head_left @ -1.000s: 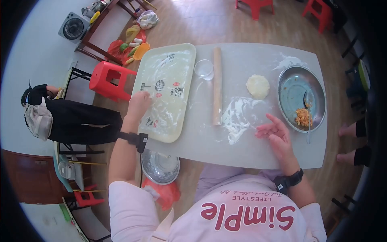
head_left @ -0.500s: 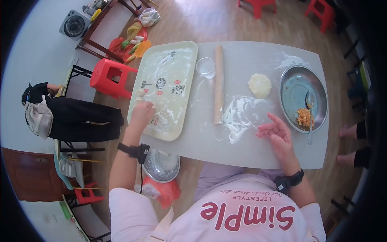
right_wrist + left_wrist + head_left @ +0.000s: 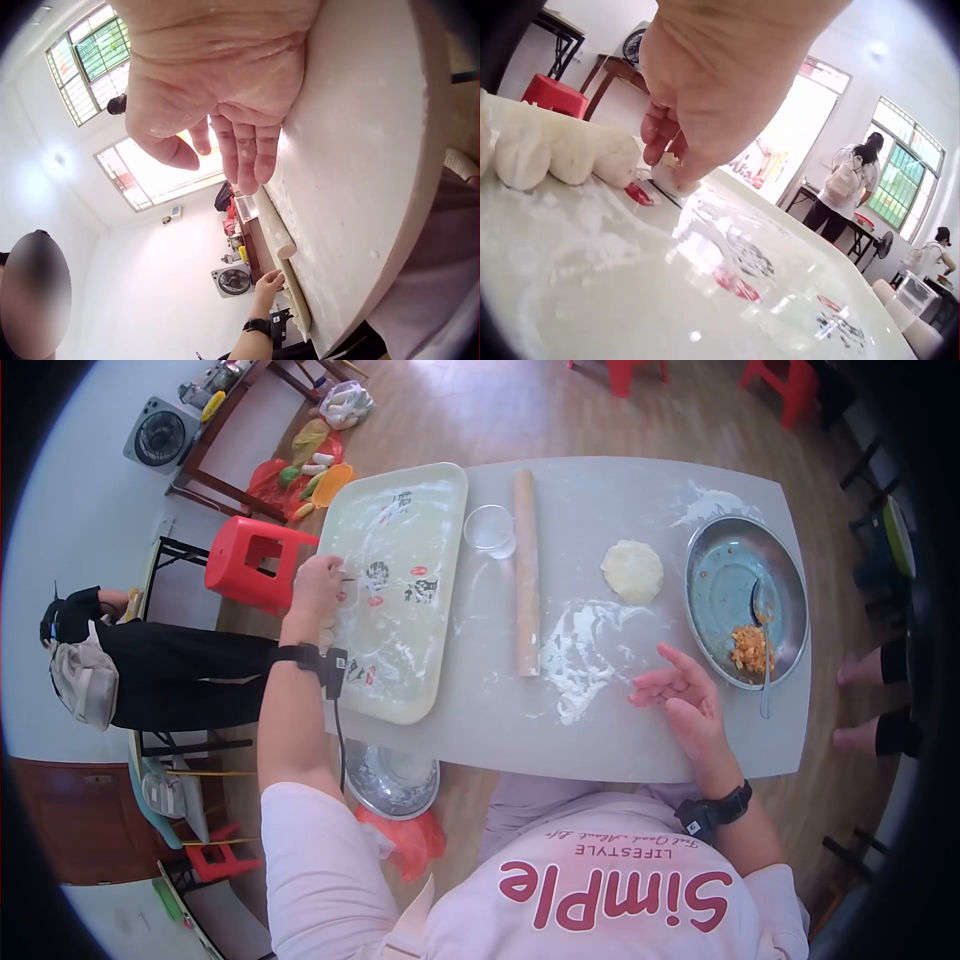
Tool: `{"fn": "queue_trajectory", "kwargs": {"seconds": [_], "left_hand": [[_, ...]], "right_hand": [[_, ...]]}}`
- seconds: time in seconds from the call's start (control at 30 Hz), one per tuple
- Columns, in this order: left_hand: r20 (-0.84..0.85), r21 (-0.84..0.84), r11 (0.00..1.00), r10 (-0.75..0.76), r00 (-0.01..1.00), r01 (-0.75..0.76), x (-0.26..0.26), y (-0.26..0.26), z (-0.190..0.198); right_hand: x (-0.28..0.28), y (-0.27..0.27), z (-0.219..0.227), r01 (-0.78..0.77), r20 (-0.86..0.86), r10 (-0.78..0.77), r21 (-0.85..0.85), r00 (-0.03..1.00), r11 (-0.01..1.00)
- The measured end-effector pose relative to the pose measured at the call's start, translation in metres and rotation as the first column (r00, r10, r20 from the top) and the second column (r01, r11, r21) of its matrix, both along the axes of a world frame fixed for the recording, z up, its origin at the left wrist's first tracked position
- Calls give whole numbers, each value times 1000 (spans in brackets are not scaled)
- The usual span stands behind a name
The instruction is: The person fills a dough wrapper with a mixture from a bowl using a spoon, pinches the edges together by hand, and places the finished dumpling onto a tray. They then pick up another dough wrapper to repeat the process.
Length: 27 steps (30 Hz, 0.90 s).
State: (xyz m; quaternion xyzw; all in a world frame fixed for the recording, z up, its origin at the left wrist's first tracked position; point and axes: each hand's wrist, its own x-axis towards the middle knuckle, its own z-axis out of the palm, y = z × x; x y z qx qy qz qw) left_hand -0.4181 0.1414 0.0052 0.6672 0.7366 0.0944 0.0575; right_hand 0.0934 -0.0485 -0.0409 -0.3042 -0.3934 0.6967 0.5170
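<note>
My left hand (image 3: 318,585) is at the left rim of a pale, floury tray (image 3: 405,660). In the left wrist view its thumb and fingers pinch a small white dumpling (image 3: 669,180) low over the tray. Beside it stands a row of plump white dumplings (image 3: 571,154), largely hidden by the hand and arm in the head view. My right hand (image 3: 685,695) is held with its fingers extended near the table's front edge, holding nothing. A round flat dough wrapper (image 3: 633,572) lies beyond it, near scattered flour (image 3: 580,670).
A rolling pin (image 3: 527,575) and a clear cup (image 3: 490,532) stand right of the tray. At the right, a steel bowl (image 3: 703,622) holds orange filling (image 3: 748,648) and a spoon (image 3: 765,685). A red stool (image 3: 238,565) is beyond the tray; another person (image 3: 150,675) stands left.
My left hand first drew back toward me over the tray, then moved forward and left to the tray's rim. The right hand has stayed in place. The head view has shifted slightly.
</note>
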Motion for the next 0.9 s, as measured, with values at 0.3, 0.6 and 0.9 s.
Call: {"fn": "queue_trajectory", "kwargs": {"seconds": [0.3,0.6,0.9], "left_hand": [[37,-132,991,-25,999,30,-46,6,-2],[52,-143,989,-29,998,36,-40,-2,6],[-43,-36,999,-19,999,17,-37,-9,-3]], "right_hand": [[0,1,-1,0,13,0,0,1000,1000],[0,0,-1,3,13,-3,-10,1000,1000],[0,0,1,0,17,0,8,1000,1000]]}}
